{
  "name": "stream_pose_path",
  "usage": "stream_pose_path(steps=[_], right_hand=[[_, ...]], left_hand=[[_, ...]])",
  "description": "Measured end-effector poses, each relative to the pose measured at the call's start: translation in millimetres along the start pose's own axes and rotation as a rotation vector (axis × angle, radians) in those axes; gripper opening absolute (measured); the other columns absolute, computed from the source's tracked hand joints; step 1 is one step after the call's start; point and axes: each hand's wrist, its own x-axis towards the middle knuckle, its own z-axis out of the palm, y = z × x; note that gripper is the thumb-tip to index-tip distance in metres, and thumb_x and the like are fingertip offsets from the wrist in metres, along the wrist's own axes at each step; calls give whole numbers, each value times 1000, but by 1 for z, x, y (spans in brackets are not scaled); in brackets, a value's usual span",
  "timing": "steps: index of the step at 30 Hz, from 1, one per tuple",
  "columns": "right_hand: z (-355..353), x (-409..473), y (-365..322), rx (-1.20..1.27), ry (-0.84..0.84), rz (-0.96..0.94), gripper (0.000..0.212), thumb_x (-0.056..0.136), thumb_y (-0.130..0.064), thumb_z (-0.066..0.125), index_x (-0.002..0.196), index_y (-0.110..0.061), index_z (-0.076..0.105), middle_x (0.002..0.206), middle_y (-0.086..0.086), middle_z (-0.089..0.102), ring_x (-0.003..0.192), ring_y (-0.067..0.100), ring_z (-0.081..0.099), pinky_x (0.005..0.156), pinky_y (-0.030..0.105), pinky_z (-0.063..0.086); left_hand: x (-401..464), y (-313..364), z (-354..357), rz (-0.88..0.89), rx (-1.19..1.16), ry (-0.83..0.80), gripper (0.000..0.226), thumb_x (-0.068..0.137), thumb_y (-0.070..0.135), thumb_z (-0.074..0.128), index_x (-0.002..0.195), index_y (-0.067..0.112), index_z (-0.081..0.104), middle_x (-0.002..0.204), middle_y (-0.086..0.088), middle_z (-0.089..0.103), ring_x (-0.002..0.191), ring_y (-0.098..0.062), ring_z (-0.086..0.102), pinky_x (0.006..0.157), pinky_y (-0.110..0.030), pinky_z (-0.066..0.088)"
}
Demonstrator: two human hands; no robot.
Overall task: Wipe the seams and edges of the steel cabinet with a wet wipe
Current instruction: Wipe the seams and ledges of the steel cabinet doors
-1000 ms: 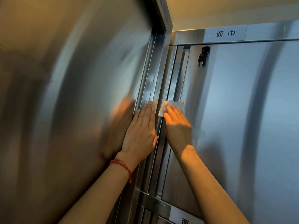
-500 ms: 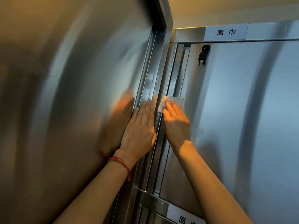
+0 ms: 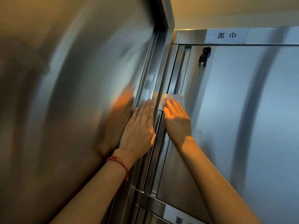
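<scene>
Our right hand point(image 3: 177, 120) presses the white folded wet wipe point(image 3: 175, 99) with flat, straight fingers on the vertical seam of the brushed steel cabinet point(image 3: 242, 110), at twelve o'clock from the palm. Our left hand point(image 3: 139, 131) lies flat and holds nothing, bracing the frame at nine o'clock. We should keep firm, even pressure and follow the groove slowly, so that the wipe's edge reaches inside.

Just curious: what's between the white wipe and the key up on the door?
In the head view, only bare steel door lies between the wet wipe and the key; nothing else sits there.

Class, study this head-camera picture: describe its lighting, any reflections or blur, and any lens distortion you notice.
Head view: warm orange light falls on both arms, the steel looks cool grey-blue; the left hand is mirrored as a smeared orange reflection in the open cabinet door, whose brushed surface looks streaky; the right hand casts a faint shadow beside the wipe; the wide lens bows the straight frame edges; the top label stays readable.
</scene>
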Motion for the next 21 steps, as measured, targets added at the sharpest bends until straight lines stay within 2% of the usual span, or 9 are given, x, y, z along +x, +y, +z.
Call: stream_pose_path(steps=[3,10,15,17,19,21], right_hand=[[-2,-3,1,-16,-2,-33,37,59,8,82,95,4,72,107,21,67,101,35,64,85,44,51],[1,9,3,11,14,19,34,62,10,78,95,6,71,107,22,67,101,37,64,83,46,52],[1,3,3,11,-11,3,36,62,9,79,97,6,71,108,22,66,101,37,64,83,46,53],[0,11,6,13,-12,5,34,63,9,78,96,6,71,107,23,67,100,38,64,81,47,53],[0,22,9,8,5,24,31,65,10,72,95,7,71,106,23,67,99,39,64,81,47,53],[0,29,12,20,9,37,33,64,11,70,97,8,70,107,24,66,100,40,63,82,48,51]], left_hand=[[0,0,-1,-4,-12,-6,69,97,31,29,141,-2,-13,144,-19,-25,143,-30,-8,115,-39,-6],[1,0,-2,-5,-16,-12,69,97,30,29,139,-3,-15,151,-22,-16,143,-31,-7,117,-40,-2],[0,1,-1,-3,-8,-17,69,98,33,25,138,-2,-19,144,-20,-26,142,-30,-11,114,-39,-8],[1,1,-2,2,1,-1,70,97,33,30,140,-3,-11,147,-22,-18,143,-30,-4,115,-39,-2],[1,1,-4,-5,3,33,70,94,33,38,142,-4,4,152,-23,1,143,-31,9,116,-40,10],[1,1,-5,2,5,27,69,94,34,37,142,-4,3,152,-23,5,143,-31,9,116,-40,11]])
